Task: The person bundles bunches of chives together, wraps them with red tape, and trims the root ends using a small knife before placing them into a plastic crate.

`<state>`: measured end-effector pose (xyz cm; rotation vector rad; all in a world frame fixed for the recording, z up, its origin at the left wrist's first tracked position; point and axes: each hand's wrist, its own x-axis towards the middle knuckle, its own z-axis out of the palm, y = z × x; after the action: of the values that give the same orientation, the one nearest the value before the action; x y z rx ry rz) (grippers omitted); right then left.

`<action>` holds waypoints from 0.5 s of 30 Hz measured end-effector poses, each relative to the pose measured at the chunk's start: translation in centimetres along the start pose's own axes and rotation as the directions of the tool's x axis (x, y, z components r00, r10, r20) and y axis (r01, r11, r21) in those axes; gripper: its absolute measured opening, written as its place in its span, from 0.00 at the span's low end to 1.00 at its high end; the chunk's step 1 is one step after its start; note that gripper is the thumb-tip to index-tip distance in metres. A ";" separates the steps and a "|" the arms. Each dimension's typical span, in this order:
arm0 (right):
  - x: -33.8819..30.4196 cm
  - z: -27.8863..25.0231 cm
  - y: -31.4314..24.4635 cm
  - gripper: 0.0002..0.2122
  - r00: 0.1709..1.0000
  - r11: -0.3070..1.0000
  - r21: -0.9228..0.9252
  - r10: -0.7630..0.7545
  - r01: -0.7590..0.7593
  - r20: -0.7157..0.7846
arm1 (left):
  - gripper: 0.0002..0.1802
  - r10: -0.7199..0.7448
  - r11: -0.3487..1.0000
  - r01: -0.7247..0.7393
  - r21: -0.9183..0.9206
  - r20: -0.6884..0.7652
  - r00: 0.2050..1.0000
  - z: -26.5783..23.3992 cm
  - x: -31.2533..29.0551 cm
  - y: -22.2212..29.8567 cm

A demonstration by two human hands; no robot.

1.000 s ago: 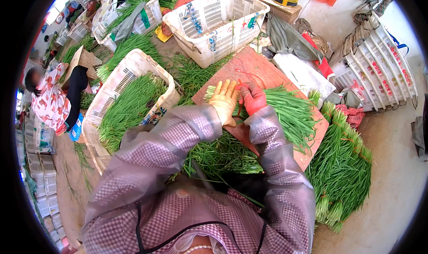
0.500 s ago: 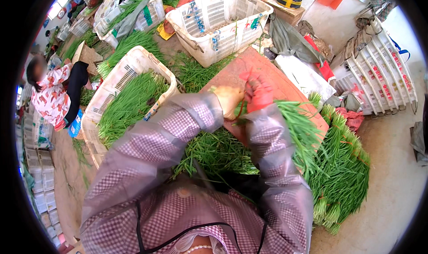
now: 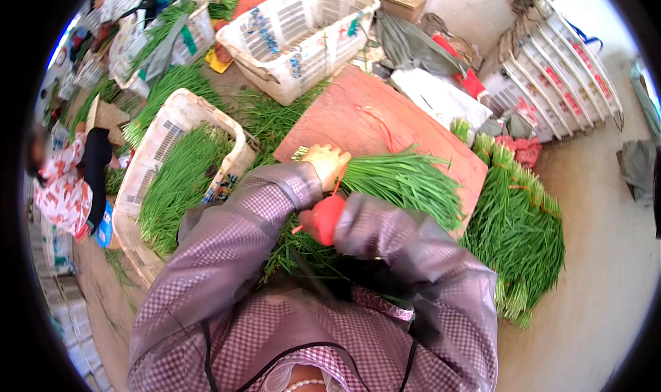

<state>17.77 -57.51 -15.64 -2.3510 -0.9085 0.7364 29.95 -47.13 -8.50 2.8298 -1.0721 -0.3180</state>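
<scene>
Possibly the weakest spot, starting at the left, is where the pale stem ends (image 3: 299,153) poke out past the left hand (image 3: 327,165): were its yellow-gloved press to slacken, the stalks could slide and the butts lose their line. Next along, the orange-red strip (image 3: 340,178) runs straight down from the chive bunch (image 3: 406,182) to the right hand (image 3: 325,220); too hard a pull might snap it or bruise the leaves, too soft a one would leave it loose. Farther right, the leaf tips (image 3: 447,199) fan out over the red board (image 3: 337,120), where the right sleeve (image 3: 396,227), close by, could brush them askew.

As for the grip, the left hand is curled over the bunch near its stem end; its underside is hidden. The red-gloved right hand is a tight fist on the strip, nearer the body, with a short tail sticking out at its left; it appears apart from the bunch. The bunch lies on the board, stretching rightward from the left hand toward the tied bundles (image 3: 523,234).
</scene>
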 end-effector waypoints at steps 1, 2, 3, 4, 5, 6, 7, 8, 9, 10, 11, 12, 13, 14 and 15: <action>0.1 0.9 0.3 0.04 0.999 0.999 -0.044 0.027 -0.026 0.019 | 0.31 0.014 1.000 -0.014 0.000 0.004 1.000 0.0 0.1 0.5; 0.6 1.0 0.5 0.05 0.999 0.996 -0.082 0.034 -0.032 0.029 | 0.32 0.007 1.000 -0.007 0.006 0.001 1.000 0.0 -0.1 0.4; 1.1 1.2 0.8 0.05 0.999 0.993 -0.108 0.040 -0.036 0.036 | 0.33 0.000 1.000 0.000 0.011 -0.003 1.000 0.0 -0.3 0.3; 1.5 1.4 0.8 0.06 0.998 0.992 -0.122 0.042 -0.037 0.045 | 0.36 -0.016 1.000 0.015 0.027 0.044 0.999 0.0 -0.7 0.4; 1.8 1.5 0.7 0.07 0.998 0.990 -0.135 0.044 -0.037 0.049 | 0.37 -0.007 0.999 0.005 0.048 0.039 0.999 0.1 -0.9 0.2; 2.0 1.3 0.7 0.07 0.998 0.989 -0.144 0.042 -0.034 0.051 | 0.38 0.001 0.998 -0.003 0.069 0.034 0.999 0.1 -1.0 0.2; 2.0 1.2 0.8 0.08 0.998 0.988 -0.148 0.046 -0.038 0.051 | 0.39 0.008 0.996 -0.010 0.092 0.028 1.000 0.1 -1.3 0.1; 1.6 0.8 0.6 0.08 0.997 0.988 -0.147 0.050 -0.042 0.050 | 0.45 0.013 0.999 -0.016 0.047 0.065 0.998 -0.7 -1.6 0.8; 1.1 0.3 0.5 0.09 0.998 0.989 -0.144 0.045 -0.039 0.040 | 0.46 0.040 0.998 -0.043 0.044 0.068 0.997 -0.9 -1.7 0.6; 0.9 -0.2 0.3 0.10 0.999 0.990 -0.138 0.038 -0.034 0.024 | 0.48 0.069 0.996 -0.072 0.042 0.071 0.995 -0.7 -1.8 0.2; 0.8 -0.8 0.2 0.10 1.000 0.991 -0.130 0.017 -0.017 0.001 | 0.50 0.100 0.994 -0.103 0.041 0.075 0.992 -1.0 -1.9 0.0; -0.1 -2.1 -0.1 0.11 0.999 0.994 -0.110 -0.019 0.013 -0.050 | 0.54 0.109 0.993 -0.116 0.036 0.160 0.981 -2.4 -1.5 0.1; -1.4 -3.7 -0.8 0.12 0.989 0.993 -0.100 -0.081 0.069 -0.120 | 0.55 0.090 0.990 -0.100 0.101 0.097 0.991 -2.6 -1.8 0.2; -2.4 -5.0 -0.8 0.12 0.967 0.986 -0.108 -0.151 0.131 -0.205 | 0.55 0.079 0.983 -0.084 0.163 0.032 0.996 -2.7 -2.3 0.1; -4.1 -11.0 -5.2 0.16 0.992 0.997 -0.049 -0.065 0.060 -0.113 | 0.56 0.043 0.976 -0.035 0.215 -0.033 0.999 -2.3 -3.5 -1.1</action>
<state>19.94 -59.92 -3.28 -2.3655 -0.9534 0.5561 28.67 -43.95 -5.94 2.9823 -1.2220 -0.1533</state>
